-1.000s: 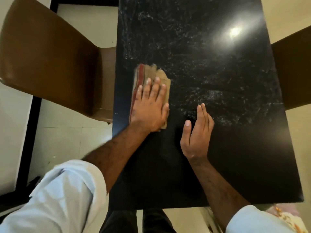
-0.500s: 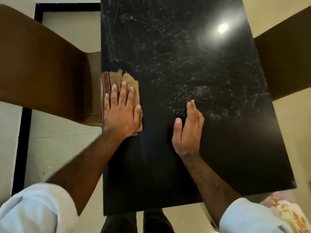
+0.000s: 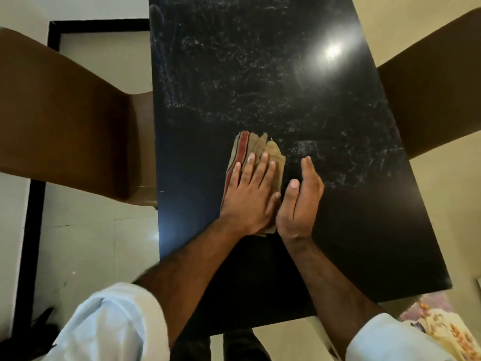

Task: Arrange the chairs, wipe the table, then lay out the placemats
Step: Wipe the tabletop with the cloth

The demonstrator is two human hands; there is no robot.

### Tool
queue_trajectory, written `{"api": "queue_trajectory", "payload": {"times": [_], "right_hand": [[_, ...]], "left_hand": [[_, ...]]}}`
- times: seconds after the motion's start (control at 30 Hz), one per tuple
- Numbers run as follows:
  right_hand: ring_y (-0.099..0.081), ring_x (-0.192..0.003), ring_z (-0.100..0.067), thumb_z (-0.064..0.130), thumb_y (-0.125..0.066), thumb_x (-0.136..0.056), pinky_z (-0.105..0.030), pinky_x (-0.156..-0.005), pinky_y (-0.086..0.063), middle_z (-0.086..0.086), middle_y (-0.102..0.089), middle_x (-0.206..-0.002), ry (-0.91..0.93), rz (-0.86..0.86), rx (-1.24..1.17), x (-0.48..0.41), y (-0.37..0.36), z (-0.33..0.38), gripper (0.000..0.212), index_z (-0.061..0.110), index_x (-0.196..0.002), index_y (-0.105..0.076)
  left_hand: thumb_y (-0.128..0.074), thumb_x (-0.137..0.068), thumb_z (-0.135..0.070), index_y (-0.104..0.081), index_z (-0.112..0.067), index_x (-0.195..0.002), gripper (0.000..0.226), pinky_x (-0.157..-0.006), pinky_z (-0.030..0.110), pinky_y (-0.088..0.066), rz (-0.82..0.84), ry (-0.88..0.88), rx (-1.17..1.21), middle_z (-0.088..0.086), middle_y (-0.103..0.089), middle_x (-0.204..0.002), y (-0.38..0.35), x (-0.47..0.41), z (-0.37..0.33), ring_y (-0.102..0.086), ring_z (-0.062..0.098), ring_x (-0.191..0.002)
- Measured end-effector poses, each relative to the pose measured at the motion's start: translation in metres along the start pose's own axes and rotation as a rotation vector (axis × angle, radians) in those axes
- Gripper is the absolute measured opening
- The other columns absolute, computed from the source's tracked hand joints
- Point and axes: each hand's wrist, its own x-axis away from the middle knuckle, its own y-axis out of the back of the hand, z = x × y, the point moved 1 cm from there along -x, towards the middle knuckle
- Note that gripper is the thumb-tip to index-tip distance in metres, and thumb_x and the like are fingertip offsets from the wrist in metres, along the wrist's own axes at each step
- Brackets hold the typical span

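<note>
Tan cloth (image 3: 256, 162), folded into soft layers with a red stripe, lies near the middle of a glossy black desk (image 3: 351, 217). The left hand (image 3: 250, 196) presses flat on it, fingers spread, pinning rather than gripping. The right hand (image 3: 299, 204) rests open on its edge just beside, holding nothing. Brown chairs (image 3: 65, 121) flank the desk. The cloth looks light and limp, best handled by palm pressure from above; smears remain farther away.
</note>
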Motion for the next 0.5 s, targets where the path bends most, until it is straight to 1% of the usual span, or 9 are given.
{"api": "queue_trajectory", "payload": {"times": [0.07, 0.1, 0.17, 0.23, 0.3, 0.4, 0.47, 0.5], "right_hand": [[-0.041, -0.16, -0.029, 0.029, -0.044, -0.116, -0.054, -0.13, -0.037, -0.014, -0.049, -0.169, 0.058, 0.137, 0.102, -0.011, -0.008, 0.013, 0.055, 0.001, -0.163, -0.048], [-0.034, -0.164, -0.029, 0.035, -0.044, -0.116, -0.055, -0.133, -0.033, -0.014, -0.045, -0.173, 0.098, 0.221, 0.188, -0.014, -0.018, 0.019, 0.058, 0.003, -0.165, -0.046], [-0.017, -0.171, -0.033, 0.053, -0.037, -0.115, -0.057, -0.137, -0.021, -0.014, -0.03, -0.181, 0.146, 0.372, 0.385, -0.014, -0.04, 0.032, 0.072, 0.008, -0.172, -0.037], [-0.002, -0.173, -0.041, 0.068, -0.031, -0.112, -0.059, -0.139, -0.007, -0.016, -0.012, -0.186, 0.152, 0.446, 0.553, -0.005, -0.062, 0.046, 0.084, 0.017, -0.178, -0.023], [0.007, -0.172, -0.043, 0.072, -0.028, -0.11, -0.059, -0.139, 0.0, -0.015, 0.0, -0.187, 0.142, 0.464, 0.64, 0.007, -0.078, 0.063, 0.086, 0.023, -0.179, -0.013], [0.014, -0.171, -0.041, 0.07, -0.031, -0.11, -0.062, -0.138, -0.003, -0.01, 0.011, -0.187, 0.205, 0.568, 0.627, 0.033, -0.082, 0.083, 0.084, 0.03, -0.18, -0.005], [0.016, -0.172, -0.038, 0.069, -0.034, -0.111, -0.061, -0.138, -0.008, -0.005, 0.014, -0.187, 0.241, 0.631, 0.604, 0.05, -0.066, 0.079, 0.081, 0.035, -0.179, -0.004], [0.015, -0.172, -0.037, 0.068, -0.035, -0.111, -0.061, -0.138, -0.009, -0.003, 0.013, -0.187, 0.23, 0.636, 0.609, 0.056, -0.054, 0.073, 0.081, 0.038, -0.179, -0.003]], "left_hand": [[-0.037, -0.116, -0.042, 0.002, -0.022, -0.178, 0.076, -0.139, 0.051, 0.002, -0.063, 0.042, 0.308, 0.0, 0.007, -0.186, 0.024, 0.007, 0.018, 0.01, 0.022, -0.172], [-0.039, -0.115, -0.038, 0.0, -0.021, -0.178, 0.076, -0.139, 0.048, 0.003, -0.124, 0.108, 0.38, 0.0, 0.002, -0.186, 0.037, 0.012, 0.033, 0.008, 0.021, -0.172], [-0.038, -0.116, -0.037, -0.005, -0.018, -0.177, 0.072, -0.14, 0.049, 0.0, -0.203, 0.245, 0.318, 0.002, -0.003, -0.186, 0.058, 0.022, 0.071, 0.005, 0.021, -0.172], [-0.032, -0.118, -0.044, -0.008, -0.017, -0.177, 0.069, -0.14, 0.052, -0.004, -0.157, 0.326, 0.211, 0.003, -0.005, -0.186, 0.067, 0.033, 0.108, 0.003, 0.022, -0.172], [-0.017, -0.114, -0.059, -0.007, -0.018, -0.177, 0.076, -0.14, 0.05, -0.003, -0.089, 0.308, 0.154, 0.001, 0.0, -0.186, 0.066, 0.041, 0.131, 0.007, 0.019, -0.171], [0.009, -0.103, -0.076, -0.004, -0.02, -0.177, 0.094, -0.14, 0.046, 0.004, -0.07, 0.242, 0.129, -0.002, 0.009, -0.185, 0.056, 0.046, 0.14, 0.015, 0.016, -0.17], [0.018, -0.099, -0.078, -0.002, -0.021, -0.177, 0.099, -0.139, 0.044, 0.007, -0.072, 0.259, 0.096, -0.002, 0.013, -0.185, 0.051, 0.045, 0.139, 0.018, 0.016, -0.17], [0.02, -0.097, -0.078, -0.001, -0.021, -0.177, 0.1, -0.139, 0.044, 0.008, -0.066, 0.273, 0.081, -0.002, 0.015, -0.185, 0.051, 0.043, 0.138, 0.018, 0.017, -0.17]]}}
